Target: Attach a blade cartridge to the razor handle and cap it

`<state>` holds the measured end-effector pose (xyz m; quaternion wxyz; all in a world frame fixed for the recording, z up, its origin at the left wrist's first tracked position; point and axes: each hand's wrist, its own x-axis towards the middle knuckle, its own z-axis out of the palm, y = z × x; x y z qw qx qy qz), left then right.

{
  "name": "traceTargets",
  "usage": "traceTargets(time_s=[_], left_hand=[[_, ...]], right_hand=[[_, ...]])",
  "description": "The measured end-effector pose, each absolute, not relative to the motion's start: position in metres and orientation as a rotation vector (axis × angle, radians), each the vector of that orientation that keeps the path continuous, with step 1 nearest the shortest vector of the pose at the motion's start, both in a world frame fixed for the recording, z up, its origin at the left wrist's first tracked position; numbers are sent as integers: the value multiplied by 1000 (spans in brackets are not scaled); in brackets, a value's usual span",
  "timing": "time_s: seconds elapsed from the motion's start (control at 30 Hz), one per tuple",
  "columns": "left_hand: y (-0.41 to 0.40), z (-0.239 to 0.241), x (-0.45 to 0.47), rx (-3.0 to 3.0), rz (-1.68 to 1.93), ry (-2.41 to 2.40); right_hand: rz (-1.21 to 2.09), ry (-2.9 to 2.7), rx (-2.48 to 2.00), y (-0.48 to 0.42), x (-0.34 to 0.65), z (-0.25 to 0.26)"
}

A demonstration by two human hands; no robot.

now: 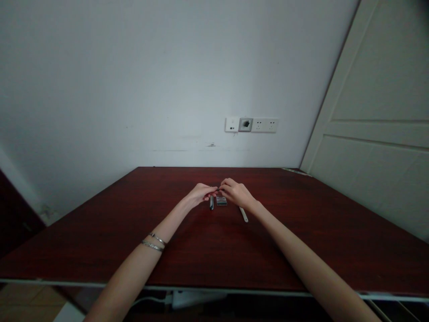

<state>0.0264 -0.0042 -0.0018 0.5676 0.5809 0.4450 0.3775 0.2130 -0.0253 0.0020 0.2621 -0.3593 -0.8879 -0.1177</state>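
Fingers of the left hand (200, 193) and right hand (236, 193) are pinched around a small dark piece (218, 189), best steadied from one side while gently worked from the other.

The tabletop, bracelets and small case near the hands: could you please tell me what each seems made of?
Tabletop: wood or laminate, dark red with a soft sheen, judging by its faint streaks.
Bracelets: probably polished metal, from their silvery glint.
Small case: possibly clear plastic, as it looks see-through, though too small to confirm.
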Motion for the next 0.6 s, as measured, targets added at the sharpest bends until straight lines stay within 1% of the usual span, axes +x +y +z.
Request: traceTargets(time_s=[0.1, 0.3, 0.6], left_hand=[[-4, 0, 23, 1434, 888, 1035], [-4, 3, 17, 1763, 892, 1124], [-5, 1, 20, 1944, 917, 1139]], right_hand=[[-161, -2301, -930, -23, 215, 4], [182, -2069, -835, -9, 219, 11], [407, -2157, -866, 3, 218, 3]])
